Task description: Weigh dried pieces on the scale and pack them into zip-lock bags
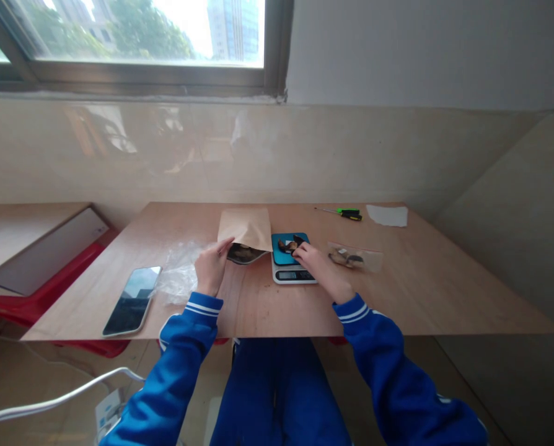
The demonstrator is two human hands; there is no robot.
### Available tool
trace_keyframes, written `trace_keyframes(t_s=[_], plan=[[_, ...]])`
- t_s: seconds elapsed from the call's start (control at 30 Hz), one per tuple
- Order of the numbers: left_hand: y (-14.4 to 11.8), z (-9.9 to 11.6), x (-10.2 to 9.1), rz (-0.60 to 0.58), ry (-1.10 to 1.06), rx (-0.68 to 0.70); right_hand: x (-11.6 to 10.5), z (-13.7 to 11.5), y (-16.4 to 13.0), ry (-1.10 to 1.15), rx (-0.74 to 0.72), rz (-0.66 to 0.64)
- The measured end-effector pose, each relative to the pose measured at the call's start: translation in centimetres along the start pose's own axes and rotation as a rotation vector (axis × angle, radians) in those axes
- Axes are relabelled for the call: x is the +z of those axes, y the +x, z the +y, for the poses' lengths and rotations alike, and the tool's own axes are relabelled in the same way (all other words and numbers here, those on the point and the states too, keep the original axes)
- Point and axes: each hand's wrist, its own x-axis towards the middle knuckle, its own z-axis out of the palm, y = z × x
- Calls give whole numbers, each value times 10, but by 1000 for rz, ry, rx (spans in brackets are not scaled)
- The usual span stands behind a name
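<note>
My left hand point(212, 266) pinches the near edge of a brown paper bag point(245, 227) that lies flat with its mouth toward me. Dark dried pieces point(243, 252) show inside the opening. To the right of the bag is a kitchen scale point(281, 255) with a blue top and a small display. Several dark, curled dried pieces point(287, 246) lie on its platform. The fingers of my right hand point(312, 257) are closed at these pieces; whether one is between the fingertips I cannot make out.
A crumpled clear plastic bag point(177, 272) and a phone point(132, 301) lie on the left. Right of the scale is a clear packet point(355, 257) with brown pieces. Two screwdrivers point(349, 214) and a white paper scrap point(387, 215) lie at the table's point(421, 291) back right.
</note>
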Motion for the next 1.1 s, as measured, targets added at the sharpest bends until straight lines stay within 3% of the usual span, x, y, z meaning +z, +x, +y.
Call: trace_keyframes(t_s=[0.13, 0.23, 0.4, 0.6, 0.77, 0.93, 1.1], plan=[[-4, 1, 3, -64, 25, -5, -3, -10, 10, -62, 40, -92], [-8, -2, 5, -82, 37, -2, -13, -7, 6, -12, 18, -87], [-13, -8, 5, -83, 24, -1, -21, 17, 1, 237, 90, 136], [-14, -12, 5, -97, 28, -3, -1, 38, 2, 402, 262, 338], [-11, -15, 8, -122, 91, 15, 17, 33, -7, 457, 211, 301], [-10, -16, 11, -154, 174, 29, 19, 25, -5, 351, 141, 273], [-6, -15, 7, -138, 248, 0, 20, 26, 1, 195, 175, 251]])
